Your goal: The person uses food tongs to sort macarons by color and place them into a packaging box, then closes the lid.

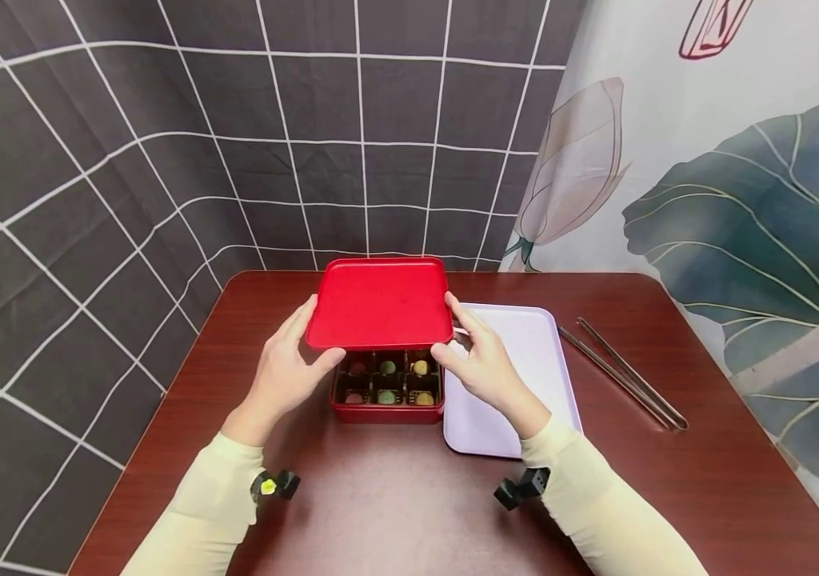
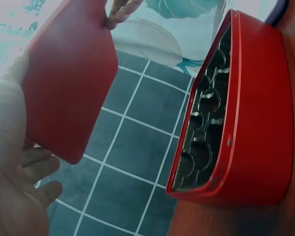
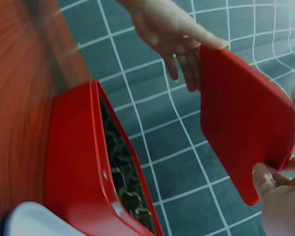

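Observation:
A red lid (image 1: 381,302) is held above a red box (image 1: 388,414), apart from it. My left hand (image 1: 285,370) grips the lid's left side, thumb at the near corner. On the opposite side my right hand (image 1: 485,360) grips it, with the thumb by the near right corner. Inside the box a dark divided tray shows small round pieces in green, yellow and dull red; the lid hides its far part. Both wrist views show the lid (image 2: 71,78) raised clear of the box (image 3: 71,162).
A pale lavender tray (image 1: 517,336) lies right of the box, partly beneath my right hand. Farther right are metal tongs (image 1: 625,374) on the reddish-brown table (image 1: 395,496). A dark grid-patterned curtain (image 1: 316,104) hangs behind the table.

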Motion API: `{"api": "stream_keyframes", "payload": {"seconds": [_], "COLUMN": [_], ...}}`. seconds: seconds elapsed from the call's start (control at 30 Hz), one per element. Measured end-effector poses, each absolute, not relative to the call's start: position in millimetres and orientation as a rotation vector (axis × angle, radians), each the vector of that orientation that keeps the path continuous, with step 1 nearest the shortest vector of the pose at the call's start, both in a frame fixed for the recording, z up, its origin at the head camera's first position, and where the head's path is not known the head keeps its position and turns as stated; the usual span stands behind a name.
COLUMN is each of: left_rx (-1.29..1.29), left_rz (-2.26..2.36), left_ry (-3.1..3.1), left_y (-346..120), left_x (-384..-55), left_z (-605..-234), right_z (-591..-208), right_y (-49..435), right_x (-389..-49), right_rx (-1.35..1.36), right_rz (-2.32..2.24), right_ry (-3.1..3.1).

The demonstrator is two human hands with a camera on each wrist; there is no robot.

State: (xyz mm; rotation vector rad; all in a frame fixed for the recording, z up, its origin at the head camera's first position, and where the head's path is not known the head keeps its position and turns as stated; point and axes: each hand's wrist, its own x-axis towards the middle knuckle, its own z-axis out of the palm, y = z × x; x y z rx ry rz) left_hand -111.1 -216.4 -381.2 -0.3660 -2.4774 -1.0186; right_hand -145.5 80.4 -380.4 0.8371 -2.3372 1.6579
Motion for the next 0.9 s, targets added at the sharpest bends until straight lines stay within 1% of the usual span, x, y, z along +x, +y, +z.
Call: {"api": "stream_keyframes", "payload": {"seconds": [0.13, 0.27, 0.4, 0.6, 0.9], "left_rx": [-0.359, -0.382, -0.409, -0.423, -0.438], "left_rz": [-1.056, -1.084, -1.071, -1.02, -1.013], "left_ry": [-2.448, -2.404, -2.353, -2.271, -2.318], "left_y": [-212, -204, -197, -187, -174], "left_x": [-112, -113, -116, -119, -123], "left_z": [-378, -376, -376, -375, -376], "right_z": [-380, -378, -377, -372, -363], "right_y": [86, 89, 91, 93, 92], "right_x": [-149, -155, -161, -168, -175], "right_rx": [0.891, 0.816, 0.714, 0.63, 0.513], "right_rz": [1.299, 1.048, 0.932, 0.901, 1.08], "right_ry": [-2.296, -2.166, -2.031, -1.908, -1.85]}}
